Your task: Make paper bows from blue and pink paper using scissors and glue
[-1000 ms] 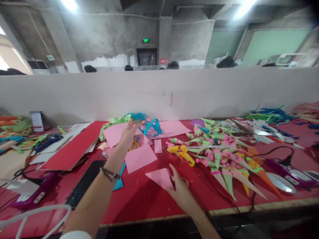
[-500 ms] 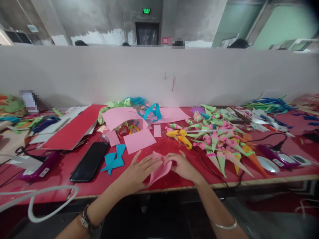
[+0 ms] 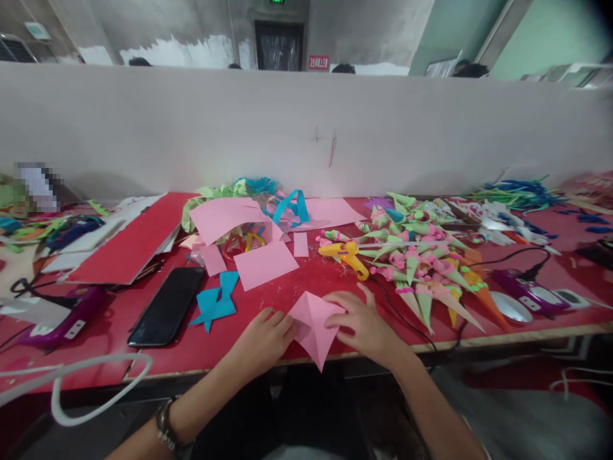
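A pink sheet of paper [image 3: 313, 326] with creases lies spread near the table's front edge, one corner pointing towards me over the edge. My left hand [image 3: 268, 335] has its fingers closed on the sheet's left corner. At the right side, my right hand [image 3: 361, 322] grips the paper between thumb and fingers. Beyond it lie a larger pink sheet [image 3: 265, 264] and a small pink strip [image 3: 301, 245]. A yellow glue gun [image 3: 347, 257] rests behind my right hand, and blue cut paper pieces [image 3: 218, 301] lie to the left.
A black phone [image 3: 167, 306] lies on the red table [image 3: 249, 342]. Many green and pink paper cones [image 3: 424, 268] are heaped on the right. Purple power strips [image 3: 531, 294] stand at both sides. A white partition [image 3: 215, 134] rises behind, and a white cable [image 3: 100, 367] loops at the left.
The pink sheet, folded or bunched between my hands before, is now opened out flat with creases showing. My hands have moved apart to its two sides. The view has tilted down slightly.
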{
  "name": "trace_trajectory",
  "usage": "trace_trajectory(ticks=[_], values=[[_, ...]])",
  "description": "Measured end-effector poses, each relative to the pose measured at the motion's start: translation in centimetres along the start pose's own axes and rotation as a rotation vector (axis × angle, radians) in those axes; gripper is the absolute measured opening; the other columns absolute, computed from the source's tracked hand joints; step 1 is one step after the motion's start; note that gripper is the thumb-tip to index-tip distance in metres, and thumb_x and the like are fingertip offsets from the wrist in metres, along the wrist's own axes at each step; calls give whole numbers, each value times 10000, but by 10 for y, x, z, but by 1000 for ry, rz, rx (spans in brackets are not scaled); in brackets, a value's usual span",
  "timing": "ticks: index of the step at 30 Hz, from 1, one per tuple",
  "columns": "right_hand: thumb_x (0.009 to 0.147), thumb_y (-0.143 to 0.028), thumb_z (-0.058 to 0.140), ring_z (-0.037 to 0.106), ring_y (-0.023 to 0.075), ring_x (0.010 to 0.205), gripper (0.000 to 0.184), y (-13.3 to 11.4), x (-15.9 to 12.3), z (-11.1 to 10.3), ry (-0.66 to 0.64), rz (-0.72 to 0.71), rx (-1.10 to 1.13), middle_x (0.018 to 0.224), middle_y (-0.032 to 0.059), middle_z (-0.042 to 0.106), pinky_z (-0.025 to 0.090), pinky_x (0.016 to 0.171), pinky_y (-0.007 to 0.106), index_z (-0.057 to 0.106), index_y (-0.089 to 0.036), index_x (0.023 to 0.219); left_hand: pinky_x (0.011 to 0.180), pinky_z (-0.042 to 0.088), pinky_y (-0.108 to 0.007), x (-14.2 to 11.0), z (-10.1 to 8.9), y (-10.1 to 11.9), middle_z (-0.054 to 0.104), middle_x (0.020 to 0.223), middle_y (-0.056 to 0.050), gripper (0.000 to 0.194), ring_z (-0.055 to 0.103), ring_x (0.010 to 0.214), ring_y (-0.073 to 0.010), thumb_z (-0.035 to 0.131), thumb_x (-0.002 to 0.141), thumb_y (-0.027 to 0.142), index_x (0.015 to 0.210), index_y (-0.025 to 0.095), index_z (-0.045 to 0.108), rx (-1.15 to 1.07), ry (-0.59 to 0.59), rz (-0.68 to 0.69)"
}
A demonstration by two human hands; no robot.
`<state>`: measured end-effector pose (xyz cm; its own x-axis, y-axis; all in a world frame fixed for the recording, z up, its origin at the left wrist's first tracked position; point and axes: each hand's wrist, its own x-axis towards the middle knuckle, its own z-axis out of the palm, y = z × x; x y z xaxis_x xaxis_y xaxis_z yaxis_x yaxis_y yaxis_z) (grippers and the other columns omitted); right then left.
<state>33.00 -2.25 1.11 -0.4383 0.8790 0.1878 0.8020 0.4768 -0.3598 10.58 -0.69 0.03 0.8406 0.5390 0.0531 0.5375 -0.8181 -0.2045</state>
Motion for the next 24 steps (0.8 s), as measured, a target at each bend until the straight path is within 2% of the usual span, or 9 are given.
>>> trace_trajectory(ticks=[4,8,10,15,19,24], values=[[747,-159,525,458,191,1067,222,1,-15,6,-26,11,-36,1118,10,568,46,985,504,644,-303,865,740,387,-328,0,0,8,600,956,-66,205,530,865,-198,437,823,169,979,166,571,-58,-11,-27],[801,-214,486,510,156,972,204,12,-19,14,-46,22,134,1025,24,602,294,931,355,643,-267,921,725,417,-308,3,5,14,595,992,-47,244,533,885,-192,432,840,257,1053,198,535,-192,9,-86],[817,-229,469,512,150,957,199,15,-17,16,-24,40,226,1005,35,601,361,861,288,651,-237,896,726,433,-291,4,7,15,599,997,-28,242,538,878,-178,440,834,239,1054,221,541,-292,33,-157],[838,-231,429,538,133,829,214,16,-5,18,45,113,357,866,26,606,396,764,242,634,-197,787,741,449,-212,7,15,14,615,947,-4,204,554,871,-127,432,834,240,920,229,617,-565,142,-416],[832,-244,434,519,131,708,219,16,4,27,109,159,319,724,19,560,387,651,230,588,-174,692,686,464,-226,12,18,16,621,916,-28,210,576,829,-148,455,817,298,869,197,632,-577,128,-592],[814,-271,468,462,124,617,217,17,7,37,168,231,158,631,-2,491,336,572,219,538,-175,632,620,450,-220,20,16,20,617,849,-20,230,584,750,-142,438,817,333,785,201,624,-559,101,-725]])
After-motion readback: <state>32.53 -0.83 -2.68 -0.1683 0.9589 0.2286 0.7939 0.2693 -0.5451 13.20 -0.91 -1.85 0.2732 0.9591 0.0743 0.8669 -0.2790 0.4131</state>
